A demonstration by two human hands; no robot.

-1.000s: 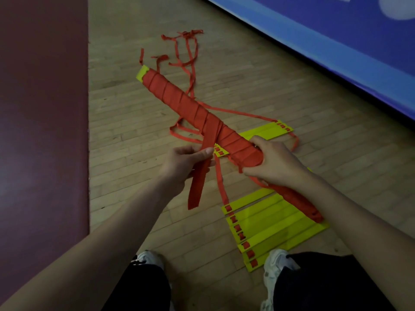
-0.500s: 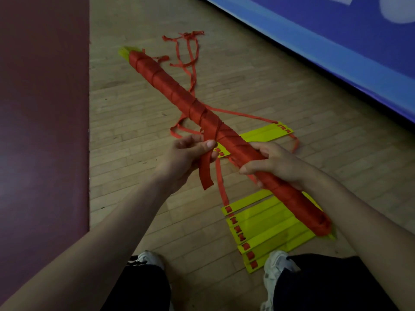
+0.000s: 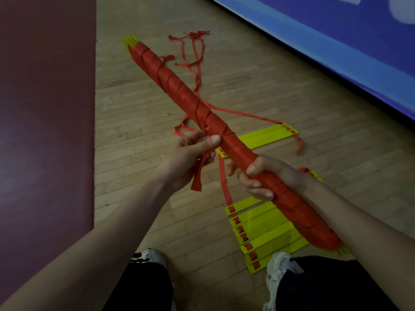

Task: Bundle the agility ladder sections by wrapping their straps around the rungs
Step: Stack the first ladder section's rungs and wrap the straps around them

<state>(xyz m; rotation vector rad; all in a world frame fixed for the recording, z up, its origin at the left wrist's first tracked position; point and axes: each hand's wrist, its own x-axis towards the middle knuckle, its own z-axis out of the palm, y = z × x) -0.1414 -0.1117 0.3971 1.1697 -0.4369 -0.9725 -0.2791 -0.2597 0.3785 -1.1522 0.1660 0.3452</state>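
**Wrapped ladder bundle up in both hands, loose end in the left**

We see a long bundle of yellow plastic rungs wound in red fabric strap (image 3: 179, 86), held in the air above the pale wooden plank floor (image 3: 247, 75). It slants from upper left down to lower right. Only the yellow tips show, fanned out at the far end and just peeping out at the near end. The rest of the rungs are hidden under the wrap.

The left hand (image 3: 190, 153) is at mid-length. Its thumb lies flat against the wrap, its fingers are curled, and between them it pinches a short flat red strap end (image 3: 197, 176) that hangs below the hand. The strap covers most of the fingertips.

The right hand (image 3: 269, 176) is closed round the bundle nearer the body, thumb on top and fingers curled up from below. The palm is out of sight behind the bundle.

A thin red strap (image 3: 225, 182) drops to a fanned stack of flat yellow rungs (image 3: 265, 230) on the floor by the feet. We cannot tell where its upper end starts. The bundle and the right forearm cover the stack's right side. A second flat group of yellow rungs (image 3: 267, 136) lies beyond, partly behind the bundle. Tangled loose red straps (image 3: 193, 52) trail farther off, their far ends too blurred to follow.

At left is a dark maroon mat (image 3: 45, 108). At upper right is blue wall padding (image 3: 336, 41), cut off by the frame, with a pale shape clipped at the corner. The white trainers (image 3: 278, 265) are half hidden under black trouser legs.
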